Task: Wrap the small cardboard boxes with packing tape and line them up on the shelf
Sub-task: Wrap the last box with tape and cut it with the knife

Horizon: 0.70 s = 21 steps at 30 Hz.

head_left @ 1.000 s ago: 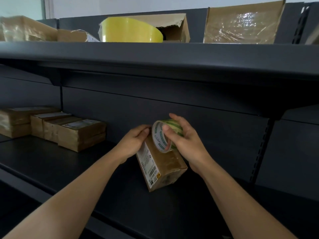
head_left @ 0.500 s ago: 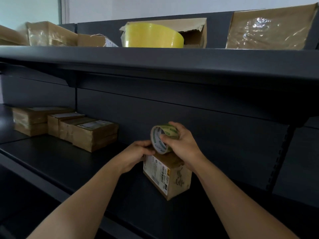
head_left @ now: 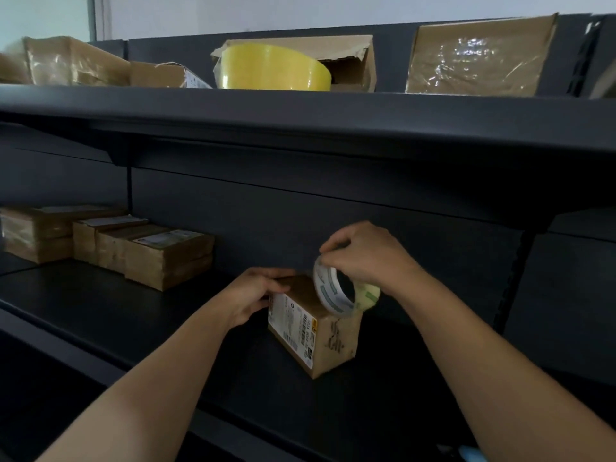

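Observation:
A small cardboard box [head_left: 328, 341] with a white barcode label stands on the dark lower shelf [head_left: 140, 315], one corner toward me. My left hand [head_left: 256, 296] holds its upper left edge, fingers curled over the top. My right hand [head_left: 365, 256] grips a roll of packing tape [head_left: 333, 290] by its top rim; the roll stands on edge over the box's top right. Whether a tape strip runs onto the box I cannot make out.
A row of several taped cardboard boxes [head_left: 143, 248] lines the lower shelf at the left. The upper shelf [head_left: 300, 105] overhangs and carries a big yellow tape roll [head_left: 273, 70], an open carton [head_left: 346, 65] and plastic-covered boxes [head_left: 476, 58].
The box went from tilted in my hands to standing on the shelf. My right hand carried the tape roll rightward across the box top; my left hand stayed on the box's left edge.

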Motion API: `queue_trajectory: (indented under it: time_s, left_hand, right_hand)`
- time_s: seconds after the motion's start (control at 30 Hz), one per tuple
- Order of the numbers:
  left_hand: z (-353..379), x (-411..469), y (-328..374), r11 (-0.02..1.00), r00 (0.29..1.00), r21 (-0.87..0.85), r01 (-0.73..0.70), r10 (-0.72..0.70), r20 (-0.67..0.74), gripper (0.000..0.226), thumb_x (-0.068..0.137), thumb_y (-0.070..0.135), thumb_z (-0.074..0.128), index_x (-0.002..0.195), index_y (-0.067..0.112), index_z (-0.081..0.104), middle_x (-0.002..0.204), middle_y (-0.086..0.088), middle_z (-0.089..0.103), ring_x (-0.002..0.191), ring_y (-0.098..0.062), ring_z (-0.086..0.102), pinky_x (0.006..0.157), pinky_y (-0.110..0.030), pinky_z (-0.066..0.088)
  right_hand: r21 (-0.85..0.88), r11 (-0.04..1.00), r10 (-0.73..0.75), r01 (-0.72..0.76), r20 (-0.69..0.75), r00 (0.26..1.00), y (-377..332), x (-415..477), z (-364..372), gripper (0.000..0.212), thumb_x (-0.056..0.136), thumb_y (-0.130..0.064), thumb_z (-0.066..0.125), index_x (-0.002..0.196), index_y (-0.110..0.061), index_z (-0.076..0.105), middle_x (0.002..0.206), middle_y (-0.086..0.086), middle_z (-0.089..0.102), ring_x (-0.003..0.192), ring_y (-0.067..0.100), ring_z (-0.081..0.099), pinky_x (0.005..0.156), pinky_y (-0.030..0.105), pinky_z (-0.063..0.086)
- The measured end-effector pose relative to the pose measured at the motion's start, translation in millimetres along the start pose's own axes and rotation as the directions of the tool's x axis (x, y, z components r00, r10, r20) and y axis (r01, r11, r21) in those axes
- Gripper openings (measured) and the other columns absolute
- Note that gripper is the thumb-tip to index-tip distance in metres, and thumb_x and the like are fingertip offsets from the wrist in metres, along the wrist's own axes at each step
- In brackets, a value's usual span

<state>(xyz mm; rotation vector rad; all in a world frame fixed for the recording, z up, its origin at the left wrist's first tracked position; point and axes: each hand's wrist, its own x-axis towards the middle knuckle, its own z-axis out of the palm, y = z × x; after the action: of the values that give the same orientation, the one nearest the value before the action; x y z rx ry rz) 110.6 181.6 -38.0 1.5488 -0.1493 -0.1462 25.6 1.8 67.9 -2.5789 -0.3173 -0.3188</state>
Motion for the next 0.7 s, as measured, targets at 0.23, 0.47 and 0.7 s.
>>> queue_trajectory:
  time_s: [0.23,0.47,0.7]
  left_hand:
    - [-3,4,-4,0.999,1.0,0.03,-0.012,0.013,-0.023,0.039,0.086,-0.002,0.057,0.119,0.018,0.065,0.115,-0.001,0.068,0.113,-0.017,0.059,0.107,-0.04,0.04]
    - [0,5,-3,0.999,0.999,0.033,-0.01,0.011,-0.036,0.036,0.086,-0.002,0.058,0.113,0.019,0.066,0.116,-0.002,0.067,0.115,-0.019,0.057,0.107,-0.041,0.039]
    - [2,3,-1,0.997,1.0,0.074,-0.002,0.003,-0.022,0.035,0.088,0.001,0.056,0.114,0.023,0.065,0.119,0.001,0.066,0.119,-0.019,0.055,0.108,-0.044,0.038]
  right_hand:
    - [-0.038,0.994,0.103,-0.098,0.161,0.982,23,-34,-7,0.019,0.087,-0.037,0.064,0.1,-0.027,0.074,0.102,-0.008,0.069,0.094,0.008,0.061,0.086,0.031,0.053]
    - [0.212,0.969,0.104,-0.13,0.128,0.986,55,-53,26,0.015,0.09,-0.037,0.061,0.1,-0.034,0.072,0.089,-0.023,0.062,0.088,-0.003,0.056,0.075,0.014,0.044]
    - [0.318,0.942,0.101,-0.11,0.045,0.994,68,-57,43,0.017,0.087,-0.036,0.064,0.102,-0.035,0.073,0.097,-0.025,0.065,0.087,-0.008,0.057,0.064,0.005,0.038]
